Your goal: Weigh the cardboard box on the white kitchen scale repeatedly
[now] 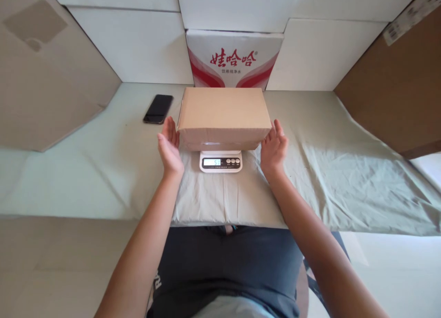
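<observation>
A closed brown cardboard box (225, 108) rests on a small white digital kitchen scale (221, 168). The scale's lit display sticks out in front, with digits that look like 51, and round buttons beside it; its platform is hidden under the box. At the box's left side is my left hand (170, 146), fingers stretched out and palm facing the cardboard. My right hand (274, 149) mirrors it on the right side, fingers extended along the box's front corner. Neither hand wraps round the box; whether the fingertips lightly touch it I cannot tell.
A dark smartphone (158, 108) lies left of the box on the pale green cloth (113, 171) covering the table. Behind stands a white-and-red carton (235, 56) among white panels. Large brown cartons rise at the left (51, 75) and right (396, 84).
</observation>
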Motion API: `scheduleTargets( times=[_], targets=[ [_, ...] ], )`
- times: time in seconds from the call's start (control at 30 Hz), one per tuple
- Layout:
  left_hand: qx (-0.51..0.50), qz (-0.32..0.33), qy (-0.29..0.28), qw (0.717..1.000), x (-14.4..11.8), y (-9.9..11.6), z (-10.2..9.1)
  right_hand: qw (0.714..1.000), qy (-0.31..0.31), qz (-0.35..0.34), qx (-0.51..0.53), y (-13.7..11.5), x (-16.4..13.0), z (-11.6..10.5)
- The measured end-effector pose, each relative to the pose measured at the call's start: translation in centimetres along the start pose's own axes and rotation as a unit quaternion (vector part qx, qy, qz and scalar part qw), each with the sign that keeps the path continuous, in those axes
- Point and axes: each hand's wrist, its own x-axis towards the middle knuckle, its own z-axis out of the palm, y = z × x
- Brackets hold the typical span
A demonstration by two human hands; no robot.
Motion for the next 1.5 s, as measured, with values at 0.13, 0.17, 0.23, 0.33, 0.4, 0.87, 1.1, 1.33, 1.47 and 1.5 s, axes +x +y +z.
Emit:
scheduleTargets(
  times=[0.13, 0.17, 0.23, 0.33, 0.4, 0.87, 1.1, 1.33, 1.47, 1.5],
  targets=[
    [0.004, -0.015, 0.000, 1.000, -0.1, 0.2, 0.2, 1.000, 0.009, 0.001, 0.014, 0.0, 0.1, 0.0],
    [0.000, -0.020, 0.004, 1.000, -0.1, 0.2, 0.3, 1.000, 0.009, 0.004, 0.015, 0.0, 0.1, 0.0],
    [-0.008, -0.025, 0.013, 1.000, -0.1, 0.3, 0.5, 1.000, 0.008, 0.007, 0.012, 0.1, 0.2, -0.2],
    [-0.008, -0.024, 0.014, 1.000, -0.1, 0.2, 0.5, 1.000, 0.001, 0.005, 0.003, 0.3, 0.4, -0.4],
    [-0.001, -0.021, 0.011, 1.000, 0.0, 0.1, 0.5, 1.000, 0.000, 0.007, 0.005, 0.3, 0.4, -0.4],
    [0.018, -0.026, 0.003, 0.999, 0.2, -0.6, 0.1, 1.000, -0.009, 0.026, 0.010, 1.0, 0.9, -0.6],
    [0.014, -0.017, -0.001, 1.000, 0.1, -0.4, 0.5, 0.999, -0.006, 0.030, 0.009, 1.2, 0.9, -0.4],
    [0.019, -0.011, -0.005, 1.000, -0.1, -0.4, 0.6, 0.999, 0.002, 0.043, 0.032, 0.5, 0.4, 0.4],
    [0.014, -0.008, 0.001, 1.000, -0.1, -0.6, 0.6, 0.998, 0.003, 0.046, 0.034, 0.4, 0.2, 0.6],
    [0.014, -0.009, 0.002, 1.000, -0.1, -0.7, 0.6, 0.998, 0.000, 0.045, 0.032, 0.3, 0.2, 0.6]
  ],
)
